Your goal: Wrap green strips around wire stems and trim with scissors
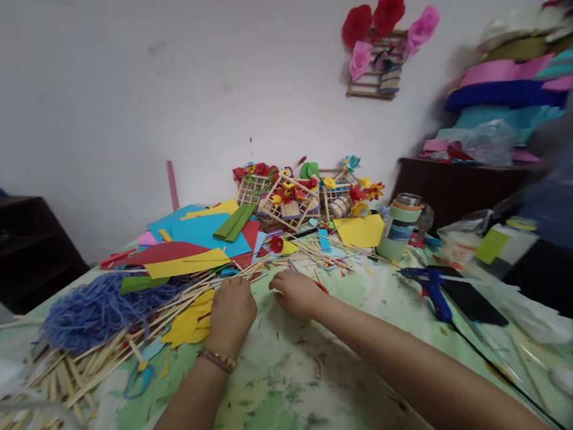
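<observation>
My left hand (233,311), with a beaded bracelet at the wrist, is over the table with its fingers curled away from me. Beside it lie yellow paper petals (190,322), partly behind the hand. Across a small gap my right hand (298,294) is bent at the knuckles, its fingertips turned toward the left one. A small red edge (321,287) shows just behind the right hand; its kind is unclear. Both hands look closed, and whatever they may hold is hidden.
Blue yarn (109,311), wooden sticks (75,381) and blue-handled scissors (139,380) lie left. Coloured paper (208,232) and stick frames with paper flowers (290,204) stand behind. At right are a blue glue gun (434,292), black phone (467,298) and jar (400,227).
</observation>
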Action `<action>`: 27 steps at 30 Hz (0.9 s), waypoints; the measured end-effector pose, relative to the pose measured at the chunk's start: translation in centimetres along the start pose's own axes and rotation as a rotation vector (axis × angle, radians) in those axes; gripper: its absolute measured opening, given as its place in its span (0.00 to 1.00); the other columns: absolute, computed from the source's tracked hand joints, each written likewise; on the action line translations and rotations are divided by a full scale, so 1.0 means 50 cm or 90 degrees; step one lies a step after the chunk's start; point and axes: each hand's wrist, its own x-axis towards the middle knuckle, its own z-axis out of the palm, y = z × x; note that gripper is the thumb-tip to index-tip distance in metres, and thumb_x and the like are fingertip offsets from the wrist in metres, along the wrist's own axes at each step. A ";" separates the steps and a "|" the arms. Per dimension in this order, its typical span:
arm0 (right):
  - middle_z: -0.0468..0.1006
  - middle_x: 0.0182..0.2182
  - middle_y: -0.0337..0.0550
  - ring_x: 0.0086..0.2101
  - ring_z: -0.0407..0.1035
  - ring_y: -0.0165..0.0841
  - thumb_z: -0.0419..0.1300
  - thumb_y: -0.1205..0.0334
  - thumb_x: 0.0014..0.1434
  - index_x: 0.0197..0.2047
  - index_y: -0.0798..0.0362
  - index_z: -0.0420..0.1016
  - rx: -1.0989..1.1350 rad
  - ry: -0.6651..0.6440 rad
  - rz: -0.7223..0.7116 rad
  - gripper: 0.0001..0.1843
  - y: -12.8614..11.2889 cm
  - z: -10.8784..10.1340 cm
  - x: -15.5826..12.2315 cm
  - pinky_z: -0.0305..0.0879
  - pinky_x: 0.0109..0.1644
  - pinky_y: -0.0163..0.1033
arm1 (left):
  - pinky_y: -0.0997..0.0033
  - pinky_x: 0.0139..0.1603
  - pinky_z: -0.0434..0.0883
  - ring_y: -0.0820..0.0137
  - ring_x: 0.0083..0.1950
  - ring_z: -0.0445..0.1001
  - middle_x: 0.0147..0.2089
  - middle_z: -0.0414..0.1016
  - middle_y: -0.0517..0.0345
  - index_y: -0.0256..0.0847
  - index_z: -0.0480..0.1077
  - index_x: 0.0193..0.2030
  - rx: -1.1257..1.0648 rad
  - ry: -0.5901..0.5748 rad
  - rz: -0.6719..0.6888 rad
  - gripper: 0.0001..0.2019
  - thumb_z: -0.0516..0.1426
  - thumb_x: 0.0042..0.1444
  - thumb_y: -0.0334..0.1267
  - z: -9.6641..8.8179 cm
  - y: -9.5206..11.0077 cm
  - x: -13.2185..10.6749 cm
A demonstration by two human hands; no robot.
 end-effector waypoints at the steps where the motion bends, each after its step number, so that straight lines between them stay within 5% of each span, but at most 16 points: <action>1: 0.76 0.41 0.51 0.43 0.69 0.39 0.51 0.66 0.57 0.42 0.56 0.74 0.006 0.000 0.015 0.13 0.011 -0.006 -0.022 0.63 0.46 0.41 | 0.60 0.48 0.64 0.56 0.47 0.69 0.41 0.74 0.45 0.33 0.73 0.38 -0.002 0.002 0.011 0.14 0.45 0.57 0.29 -0.001 0.005 0.000; 9: 0.76 0.39 0.45 0.39 0.70 0.32 0.51 0.64 0.60 0.41 0.52 0.72 0.264 0.110 0.120 0.10 0.058 -0.111 -0.295 0.65 0.44 0.37 | 0.59 0.46 0.65 0.56 0.45 0.70 0.39 0.75 0.45 0.34 0.72 0.37 -0.001 0.009 0.044 0.15 0.45 0.58 0.33 0.004 0.017 0.003; 16: 0.75 0.27 0.41 0.29 0.70 0.32 0.49 0.52 0.61 0.38 0.50 0.67 0.390 0.419 0.464 0.12 0.099 -0.135 -0.595 0.68 0.36 0.38 | 0.61 0.51 0.64 0.57 0.49 0.70 0.46 0.75 0.43 0.30 0.70 0.48 -0.013 -0.002 0.071 0.18 0.43 0.58 0.26 0.002 0.028 0.001; 20: 0.74 0.24 0.41 0.27 0.70 0.35 0.50 0.47 0.58 0.37 0.50 0.68 0.288 0.595 0.654 0.16 0.123 -0.131 -0.754 0.68 0.34 0.41 | 0.63 0.46 0.65 0.58 0.47 0.71 0.43 0.76 0.45 0.32 0.70 0.47 -0.061 -0.024 0.053 0.19 0.44 0.53 0.23 0.003 0.030 0.003; 22: 0.77 0.29 0.45 0.32 0.72 0.39 0.50 0.47 0.56 0.38 0.51 0.70 0.158 0.588 0.762 0.18 0.143 -0.145 -0.826 0.68 0.40 0.45 | 0.63 0.42 0.66 0.58 0.45 0.72 0.40 0.75 0.46 0.34 0.70 0.44 -0.073 -0.033 0.043 0.19 0.44 0.51 0.22 0.007 0.031 0.004; 27: 0.74 0.45 0.63 0.51 0.65 0.55 0.52 0.50 0.53 0.46 0.58 0.72 -0.267 0.317 0.948 0.24 0.221 -0.201 -0.937 0.57 0.56 0.55 | 0.62 0.42 0.66 0.56 0.46 0.72 0.42 0.75 0.43 0.34 0.69 0.48 -0.075 -0.047 0.043 0.18 0.43 0.56 0.30 0.018 0.044 0.002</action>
